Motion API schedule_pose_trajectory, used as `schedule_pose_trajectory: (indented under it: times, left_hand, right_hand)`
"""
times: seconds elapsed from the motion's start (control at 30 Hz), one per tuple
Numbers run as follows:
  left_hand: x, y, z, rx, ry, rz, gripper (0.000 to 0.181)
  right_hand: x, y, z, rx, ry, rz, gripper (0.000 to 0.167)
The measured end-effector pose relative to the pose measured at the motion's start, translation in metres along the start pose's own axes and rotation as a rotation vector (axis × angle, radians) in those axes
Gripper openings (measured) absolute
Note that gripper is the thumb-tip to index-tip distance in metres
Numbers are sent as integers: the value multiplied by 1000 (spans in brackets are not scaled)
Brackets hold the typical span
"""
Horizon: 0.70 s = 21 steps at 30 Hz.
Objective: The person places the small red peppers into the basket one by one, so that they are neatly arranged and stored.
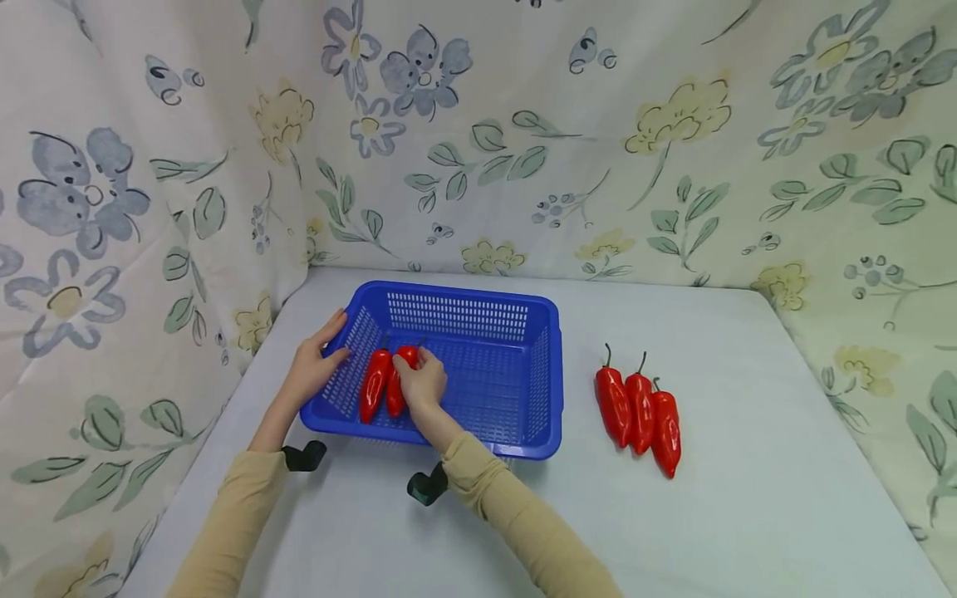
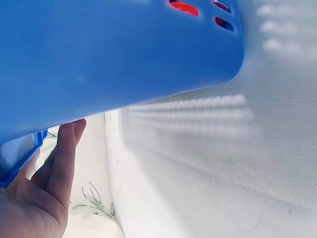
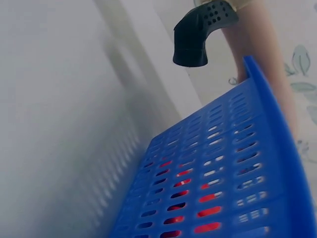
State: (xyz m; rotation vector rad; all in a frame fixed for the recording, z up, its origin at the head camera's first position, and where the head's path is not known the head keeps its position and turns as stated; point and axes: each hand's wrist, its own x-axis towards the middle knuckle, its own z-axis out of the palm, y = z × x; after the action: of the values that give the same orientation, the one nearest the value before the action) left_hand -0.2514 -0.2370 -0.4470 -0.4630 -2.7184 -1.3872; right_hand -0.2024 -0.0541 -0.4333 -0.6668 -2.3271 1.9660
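A blue plastic basket with slotted walls stands on the white table. My left hand grips its left rim, thumb inside and fingers along the outside; the left wrist view shows those fingers by the wall. Inside the basket, at its left end, lie two red chili peppers side by side. My right hand reaches over the front rim and pinches the right-hand pepper near its stem end. The other pepper lies just left of it. In the right wrist view, the basket wall hides the right hand.
To the right of the basket, three more red chili peppers lie in a close row on the white table, stems pointing away. Floral cloth hangs behind and at the sides. A dark camera mount sits at the left wrist.
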Motion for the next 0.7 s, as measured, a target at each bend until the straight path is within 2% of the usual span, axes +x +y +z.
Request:
schedule_pose_trajectory:
  times: [0.27, 0.47, 0.53, 0.7]
  left_hand:
    - [-1, -3, 0, 3, 4, 9, 60]
    - [-2, -1, -1, 10, -10, -6, 60]
    - [-3, 4, -2, 7, -12, -10, 60]
    - [-6, 27, -6, -26, -24, -30, 58]
  right_hand:
    - [-10, 0, -17, 105, -101, -119, 57]
    - [-13, -1, -40, 116, -200, -192, 61]
    - [-14, -2, -49, 119, -237, -206, 62]
    - [-16, -8, -72, 110, -299, -246, 65]
